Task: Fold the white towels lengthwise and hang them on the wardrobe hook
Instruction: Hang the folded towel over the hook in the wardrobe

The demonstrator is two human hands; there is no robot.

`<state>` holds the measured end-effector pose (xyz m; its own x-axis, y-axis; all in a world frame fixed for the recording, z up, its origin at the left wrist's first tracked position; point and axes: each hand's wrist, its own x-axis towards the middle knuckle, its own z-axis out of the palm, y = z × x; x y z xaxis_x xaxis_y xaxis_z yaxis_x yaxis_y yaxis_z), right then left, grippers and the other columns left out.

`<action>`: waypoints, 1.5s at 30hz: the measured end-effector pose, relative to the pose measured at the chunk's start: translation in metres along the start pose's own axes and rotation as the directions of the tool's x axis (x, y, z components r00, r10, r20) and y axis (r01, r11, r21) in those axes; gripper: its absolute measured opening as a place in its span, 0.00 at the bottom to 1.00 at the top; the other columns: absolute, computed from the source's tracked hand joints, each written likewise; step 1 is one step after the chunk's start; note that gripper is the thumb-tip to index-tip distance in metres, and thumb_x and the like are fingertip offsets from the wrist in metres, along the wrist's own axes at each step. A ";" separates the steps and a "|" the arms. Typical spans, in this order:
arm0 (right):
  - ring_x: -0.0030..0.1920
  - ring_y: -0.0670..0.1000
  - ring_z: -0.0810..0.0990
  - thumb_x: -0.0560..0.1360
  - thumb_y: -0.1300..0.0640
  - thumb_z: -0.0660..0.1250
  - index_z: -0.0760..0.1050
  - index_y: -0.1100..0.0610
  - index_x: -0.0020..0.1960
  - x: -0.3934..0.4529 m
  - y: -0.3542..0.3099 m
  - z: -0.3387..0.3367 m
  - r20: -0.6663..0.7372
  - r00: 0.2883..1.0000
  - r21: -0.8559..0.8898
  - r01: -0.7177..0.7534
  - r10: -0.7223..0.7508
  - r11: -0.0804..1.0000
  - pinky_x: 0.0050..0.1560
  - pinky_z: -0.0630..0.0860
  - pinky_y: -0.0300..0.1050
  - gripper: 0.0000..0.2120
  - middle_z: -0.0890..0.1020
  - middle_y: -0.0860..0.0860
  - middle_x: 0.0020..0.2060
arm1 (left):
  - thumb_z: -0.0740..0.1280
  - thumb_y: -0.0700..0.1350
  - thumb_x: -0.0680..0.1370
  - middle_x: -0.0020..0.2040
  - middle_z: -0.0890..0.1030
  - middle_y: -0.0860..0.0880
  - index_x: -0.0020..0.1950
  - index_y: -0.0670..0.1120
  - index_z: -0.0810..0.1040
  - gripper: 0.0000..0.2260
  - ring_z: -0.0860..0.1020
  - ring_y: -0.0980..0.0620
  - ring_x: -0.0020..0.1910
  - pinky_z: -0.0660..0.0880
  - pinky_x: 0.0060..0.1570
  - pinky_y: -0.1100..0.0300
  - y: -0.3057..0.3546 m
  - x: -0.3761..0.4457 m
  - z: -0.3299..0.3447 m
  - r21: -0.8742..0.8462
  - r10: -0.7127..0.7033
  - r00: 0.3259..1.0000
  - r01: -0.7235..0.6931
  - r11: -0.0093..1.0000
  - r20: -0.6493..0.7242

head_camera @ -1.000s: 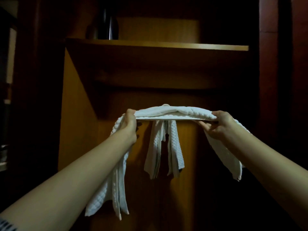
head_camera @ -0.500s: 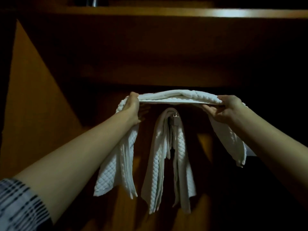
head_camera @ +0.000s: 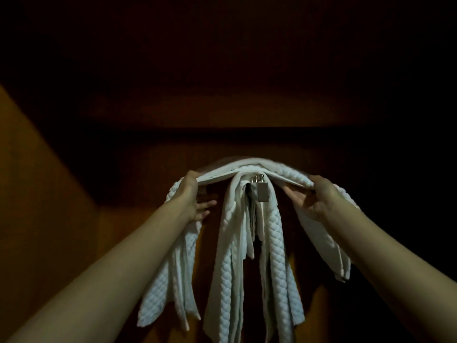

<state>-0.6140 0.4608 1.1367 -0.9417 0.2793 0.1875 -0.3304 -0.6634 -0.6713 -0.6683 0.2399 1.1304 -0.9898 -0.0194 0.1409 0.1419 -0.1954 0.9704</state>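
Dark wardrobe (head_camera: 49,157); both hands (head_camera: 191,194) pinching folded towel (head_camera: 249,167) above hook (head_camera: 261,191).

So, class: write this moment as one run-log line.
step: hanging | held towel: stretched over hook | left hand, right hand: gripping ends | hung towel: already on hook

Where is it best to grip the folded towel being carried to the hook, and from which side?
Grip the folded towel at both ends of its flat middle span, from underneath and outside, as the left hand and right hand do; the loose ends hang down.
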 end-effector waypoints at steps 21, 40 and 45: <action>0.54 0.60 0.72 0.63 0.51 0.77 0.70 0.59 0.65 -0.044 0.060 -0.094 0.581 0.463 -0.814 0.330 -0.670 -0.478 0.48 0.70 0.52 0.34 0.73 0.61 0.55 | 0.73 0.35 0.68 0.52 0.76 0.49 0.65 0.51 0.72 0.28 0.70 0.61 0.46 0.70 0.47 0.68 -0.132 -0.058 -0.013 0.638 0.912 0.406 -0.720 0.274 0.066; 0.47 0.63 0.78 0.75 0.61 0.60 0.67 0.54 0.65 -0.002 0.024 -0.112 0.506 0.604 -0.860 0.296 -0.616 -0.416 0.42 0.72 0.52 0.19 0.79 0.61 0.51 | 0.66 0.38 0.76 0.57 0.74 0.54 0.69 0.44 0.67 0.22 0.75 0.50 0.57 0.70 0.48 0.74 -0.150 -0.022 -0.017 0.539 0.676 0.732 -0.535 0.650 -0.089; 0.38 0.60 0.76 0.74 0.65 0.63 0.70 0.60 0.60 -0.009 0.021 -0.139 0.567 0.577 -0.799 0.214 -0.587 -0.561 0.29 0.64 0.42 0.15 0.78 0.61 0.45 | 0.64 0.38 0.76 0.47 0.75 0.62 0.61 0.50 0.75 0.15 0.73 0.67 0.42 0.66 0.35 0.80 -0.104 -0.015 -0.031 0.589 0.761 0.648 -0.601 0.540 -0.038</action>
<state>-0.6035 0.5409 1.0214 -0.3854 0.1574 0.9092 0.0345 0.9871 -0.1563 -0.6684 0.2304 1.0211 -0.5333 -0.1982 0.8224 0.6766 0.4836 0.5553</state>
